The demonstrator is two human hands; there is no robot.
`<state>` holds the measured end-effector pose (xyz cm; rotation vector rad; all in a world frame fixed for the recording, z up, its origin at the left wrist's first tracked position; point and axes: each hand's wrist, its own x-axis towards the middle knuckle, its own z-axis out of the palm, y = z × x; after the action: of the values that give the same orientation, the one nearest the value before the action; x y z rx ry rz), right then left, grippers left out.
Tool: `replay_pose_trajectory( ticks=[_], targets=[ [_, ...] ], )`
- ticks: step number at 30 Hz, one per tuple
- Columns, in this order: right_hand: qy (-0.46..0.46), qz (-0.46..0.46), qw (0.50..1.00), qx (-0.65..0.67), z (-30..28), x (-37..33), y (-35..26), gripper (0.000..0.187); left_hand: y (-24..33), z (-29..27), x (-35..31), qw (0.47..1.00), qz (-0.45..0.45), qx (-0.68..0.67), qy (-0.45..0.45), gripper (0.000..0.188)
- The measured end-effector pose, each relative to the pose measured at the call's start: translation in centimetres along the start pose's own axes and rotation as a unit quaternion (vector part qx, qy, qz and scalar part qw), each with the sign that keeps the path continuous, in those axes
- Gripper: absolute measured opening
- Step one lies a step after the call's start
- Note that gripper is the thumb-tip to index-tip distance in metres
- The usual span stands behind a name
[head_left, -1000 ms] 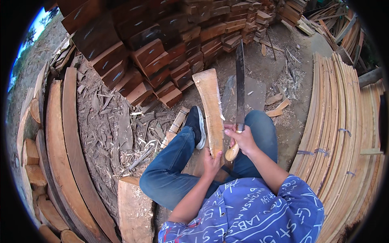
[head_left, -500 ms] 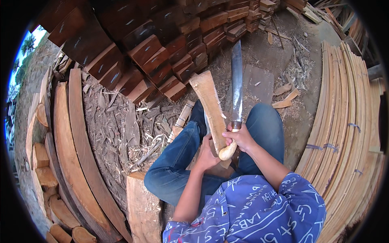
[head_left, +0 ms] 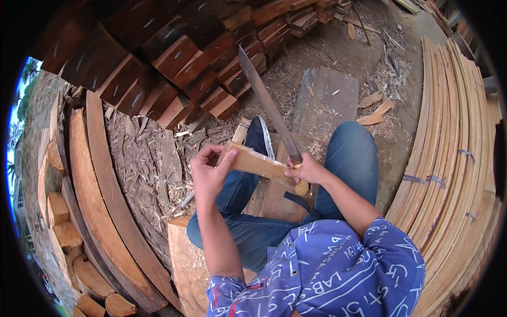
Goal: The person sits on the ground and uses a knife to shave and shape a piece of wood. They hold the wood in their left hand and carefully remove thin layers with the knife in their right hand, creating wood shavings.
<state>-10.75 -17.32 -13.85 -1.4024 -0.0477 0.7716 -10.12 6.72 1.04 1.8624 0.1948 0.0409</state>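
Note:
A flat, pale piece of wood [head_left: 257, 162] lies sideways above my lap. My left hand [head_left: 208, 170] pinches its left end between thumb and fingers. My right hand [head_left: 309, 171] is wrapped round the pale handle of a machete [head_left: 268, 100], and its fingertips also touch the wood's right end. The machete's long blade slants up and to the left, away from my body, apart from the wood. Below the wood, a dark strap-like piece [head_left: 301, 203] shows between my legs, next to a board [head_left: 280, 203].
Stacked reddish-brown timber blocks [head_left: 182, 61] rise at the far left. Long curved planks [head_left: 113, 195] and cut logs stand on the left. Bundled thin strips [head_left: 438, 142] lie on the right. A flat board [head_left: 330, 100] and wood chips cover ground ahead. A squared block [head_left: 186, 264] sits beside my left leg.
The wood has turned from upright to sideways, and my left hand has moved up and left to its end. The machete blade has swung from nearly upright toward the left.

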Motion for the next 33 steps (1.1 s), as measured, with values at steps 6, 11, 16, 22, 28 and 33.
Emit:
replay_pose_trajectory(
  ticks=[6, 11, 16, 22, 28, 33],
  targets=[
    [0.014, 0.008, 0.999, 0.03, -0.7, -0.8, 0.6, 0.023, 2.2, 1.2, -7.0, 0.986, -0.014, 0.144, 0.079, 0.022],
    [-0.028, 0.088, 0.996, 0.014, -1.9, -4.3, 0.3, 0.011, 3.1, 1.8, -10.4, 0.979, -0.053, 0.199, -0.005, 0.02],
    [-0.06, 0.126, 0.986, -0.086, -1.8, -7.0, -1.9, 0.008, 1.8, 1.1, -11.1, 0.958, -0.137, 0.246, -0.057, 0.024],
    [-0.092, 0.002, 0.971, -0.221, 0.9, -8.1, -4.5, 0.033, 6.4, 3.6, -11.5, 0.945, -0.107, 0.308, 0.029, 0.021],
    [-0.085, -0.053, 0.991, -0.09, 2.2, -8.7, -4.6, 0.041, 7.3, 5.6, -11.4, 0.934, -0.068, 0.347, 0.048, 0.022],
    [-0.071, -0.039, 0.996, -0.042, 2.9, -9.0, -4.9, 0.043, 8.0, 7.2, -12.9, 0.924, -0.11, 0.358, 0.069, 0.034]
  ],
)
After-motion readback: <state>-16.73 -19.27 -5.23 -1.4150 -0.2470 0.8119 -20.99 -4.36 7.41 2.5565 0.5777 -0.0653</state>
